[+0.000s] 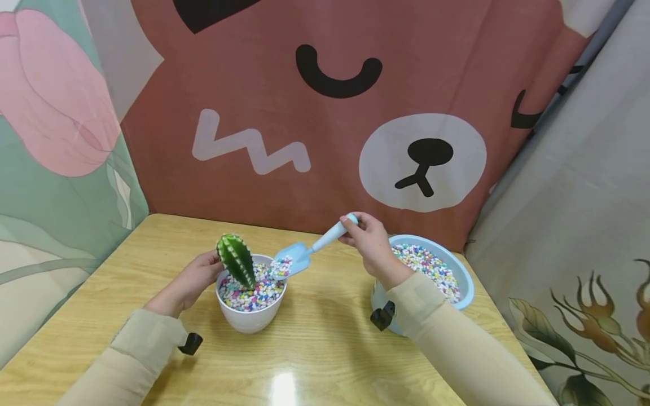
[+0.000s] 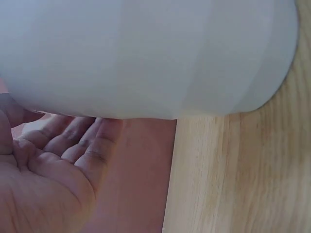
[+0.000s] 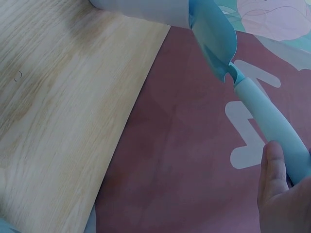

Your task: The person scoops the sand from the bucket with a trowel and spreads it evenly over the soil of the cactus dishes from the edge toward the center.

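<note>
A white pot (image 1: 251, 321) on the table holds small multicoloured pebbles (image 1: 244, 296) and a green cactus (image 1: 236, 262), which leans left. At its left rim, my left hand (image 1: 198, 276) holds the pot, fingertips partly hidden behind the cactus. The left wrist view shows that palm (image 2: 43, 189) and the pot's wall (image 2: 146, 53) close up. My right hand (image 1: 373, 242) grips the handle end of a light blue trowel (image 1: 332, 235). Its blade tips down over the pot's right rim, with pebbles on it. In the right wrist view the trowel handle (image 3: 269, 119) slants up to the blade.
A light blue bucket (image 1: 469, 287) of the same pebbles stands at the right, partly behind my right forearm. The wooden table (image 1: 315, 349) ends at a curtain (image 1: 284, 197) with a bear face. More patterned cloth hangs at both sides.
</note>
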The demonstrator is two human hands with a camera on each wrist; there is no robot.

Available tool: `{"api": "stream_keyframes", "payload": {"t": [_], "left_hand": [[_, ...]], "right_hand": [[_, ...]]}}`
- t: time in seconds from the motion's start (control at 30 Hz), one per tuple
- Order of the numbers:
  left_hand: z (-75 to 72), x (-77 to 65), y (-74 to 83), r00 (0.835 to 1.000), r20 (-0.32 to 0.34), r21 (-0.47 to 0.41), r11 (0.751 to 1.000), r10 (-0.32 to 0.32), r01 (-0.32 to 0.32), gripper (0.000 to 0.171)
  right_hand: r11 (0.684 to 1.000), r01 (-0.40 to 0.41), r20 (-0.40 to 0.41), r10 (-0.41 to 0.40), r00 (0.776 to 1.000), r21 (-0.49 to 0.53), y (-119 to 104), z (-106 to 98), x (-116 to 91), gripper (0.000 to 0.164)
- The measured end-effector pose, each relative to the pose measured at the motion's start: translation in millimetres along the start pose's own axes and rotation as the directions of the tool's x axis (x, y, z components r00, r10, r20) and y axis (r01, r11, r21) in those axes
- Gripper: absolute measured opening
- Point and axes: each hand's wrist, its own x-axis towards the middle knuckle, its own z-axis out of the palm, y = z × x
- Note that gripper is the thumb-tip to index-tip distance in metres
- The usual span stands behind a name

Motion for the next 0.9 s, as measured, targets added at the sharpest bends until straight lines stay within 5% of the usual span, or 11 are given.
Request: {"api": "stream_keyframes", "payload": {"t": [0.37, 0.9], "left_hand": [[6.4, -41.5, 1.5, 0.999, -0.036, 0.039, 0.999, 0.007, -0.005, 0.043], [5.7, -26.9, 5.1, 0.999, -0.011, 0.115, 0.993, 0.035, -0.033, 0.042]], "right_hand": [[1.0, -0.009, 0.003, 0.009, 1.0, 0.023, 1.9, 0.8, 1.8, 0.027], [1.0, 0.018, 0.01, -0.018, 1.0, 0.0, -1.1, -1.6, 1.6, 0.029]]}}
